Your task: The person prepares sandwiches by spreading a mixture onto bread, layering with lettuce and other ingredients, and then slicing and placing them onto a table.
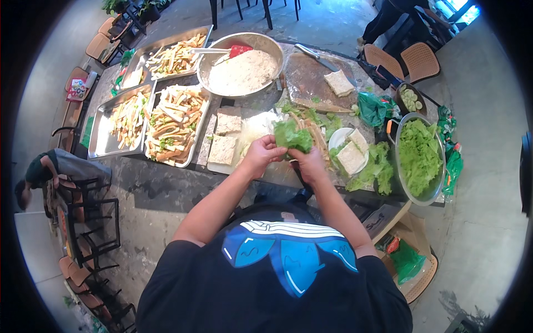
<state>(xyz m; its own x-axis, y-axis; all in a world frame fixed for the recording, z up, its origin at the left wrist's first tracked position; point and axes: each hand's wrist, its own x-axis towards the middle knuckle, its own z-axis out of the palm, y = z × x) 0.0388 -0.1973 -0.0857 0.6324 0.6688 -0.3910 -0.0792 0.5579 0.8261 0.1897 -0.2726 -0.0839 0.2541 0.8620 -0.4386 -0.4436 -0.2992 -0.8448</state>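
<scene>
Between my two hands is a lettuce leaf (pixel 292 136), held above the table's near edge. My left hand (pixel 262 155) pinches its left side with thumb and fingers. On the other side, my right hand (pixel 309 162) grips the leaf's lower right edge. Bread slices covered with a pale spread (pixel 222 150) lie on a white board to the left. Behind my right hand stands a row of bread slices (pixel 315 129), partly hidden by the leaf. A white plate (pixel 338 136) to the right carries cut white bread, with loose lettuce (pixel 377 170) around it.
A large bowl of pale filling (pixel 245 73) with a red spatula stands at the back. Metal trays (pixel 98 141) of bread crust strips fill the left. A knife (pixel 316 57) lies on the wooden cutting board (pixel 300 79). At right are a lettuce colander (pixel 420 158) and a bowl of cucumber slices (pixel 410 100).
</scene>
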